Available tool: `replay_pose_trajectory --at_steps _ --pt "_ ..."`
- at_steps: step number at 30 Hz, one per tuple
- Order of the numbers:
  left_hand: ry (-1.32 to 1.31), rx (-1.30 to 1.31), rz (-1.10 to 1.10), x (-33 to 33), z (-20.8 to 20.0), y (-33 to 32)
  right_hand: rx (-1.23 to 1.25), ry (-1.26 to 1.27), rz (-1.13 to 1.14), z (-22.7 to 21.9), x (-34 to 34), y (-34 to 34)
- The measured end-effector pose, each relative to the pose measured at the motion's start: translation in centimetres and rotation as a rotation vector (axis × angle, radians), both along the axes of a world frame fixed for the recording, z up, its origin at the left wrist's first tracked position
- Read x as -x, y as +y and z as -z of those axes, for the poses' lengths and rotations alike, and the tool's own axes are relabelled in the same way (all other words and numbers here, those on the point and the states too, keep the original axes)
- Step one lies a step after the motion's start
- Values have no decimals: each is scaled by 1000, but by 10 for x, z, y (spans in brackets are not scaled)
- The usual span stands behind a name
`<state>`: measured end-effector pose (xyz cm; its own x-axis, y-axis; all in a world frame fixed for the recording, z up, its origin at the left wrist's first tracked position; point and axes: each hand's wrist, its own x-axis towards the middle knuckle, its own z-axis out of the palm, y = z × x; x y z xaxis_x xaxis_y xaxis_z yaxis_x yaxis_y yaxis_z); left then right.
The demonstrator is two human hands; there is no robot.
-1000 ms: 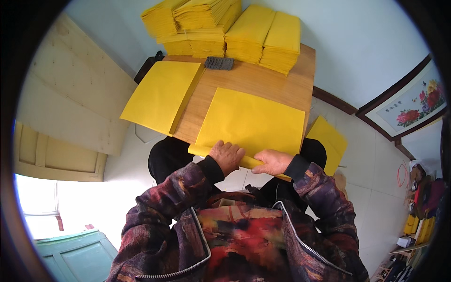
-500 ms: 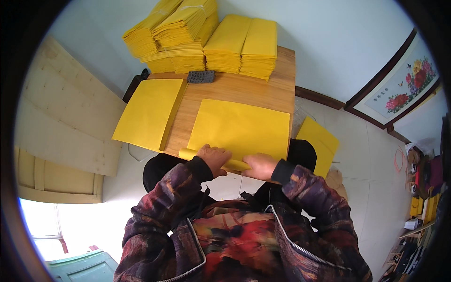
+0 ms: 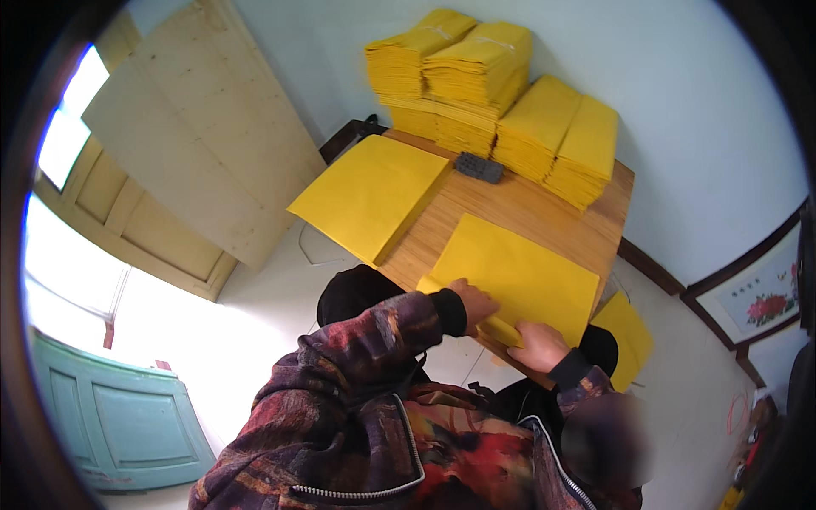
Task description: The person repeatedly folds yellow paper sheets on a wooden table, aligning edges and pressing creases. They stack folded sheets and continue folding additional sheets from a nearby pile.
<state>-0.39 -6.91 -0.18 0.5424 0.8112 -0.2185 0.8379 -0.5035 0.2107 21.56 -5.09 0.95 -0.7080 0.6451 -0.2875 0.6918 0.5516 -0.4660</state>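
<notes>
Clock positions are taken from the middle of my view. At 11 o'clock, a flat yellow stack (image 3: 370,191) lies on the left of the wooden counter (image 3: 425,234); its place on the wood is unchanged from half a second ago. At 4 o'clock, my left grip (image 3: 473,308) is clasped over the folded near edge, fingertips partly hidden. At 1 o'clock sit a dark grey block (image 3: 478,167) and, behind it, piled yellow bundles (image 3: 501,98), both undisturbed. At 3 o'clock lies the yellow sheet (image 3: 524,268), flat on the counter; it previously showed near the middle. I attribute that shift to my head turning left, so I judge the work to be at the same near-edge fold. Also at 4 o'clock, farther out, my right grip (image 3: 541,346) pinches that fold, thumb uppermost. Past it, nearing 4 o'clock, another yellow piece (image 3: 627,336) shows beyond the counter's edge; its support is unclear.
</notes>
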Motion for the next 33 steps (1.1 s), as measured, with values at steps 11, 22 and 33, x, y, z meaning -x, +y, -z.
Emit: replay_pose_trajectory --at_steps 11,22,33 --pt "-115 345 62 2 11 16 -385 -81 -4 3 -5 -10" --pt "-74 321 -46 8 0 1 -354 27 -2 11 2 -17" --pt "25 121 -118 0 0 -8 -136 -1 -89 5 -9 -1"
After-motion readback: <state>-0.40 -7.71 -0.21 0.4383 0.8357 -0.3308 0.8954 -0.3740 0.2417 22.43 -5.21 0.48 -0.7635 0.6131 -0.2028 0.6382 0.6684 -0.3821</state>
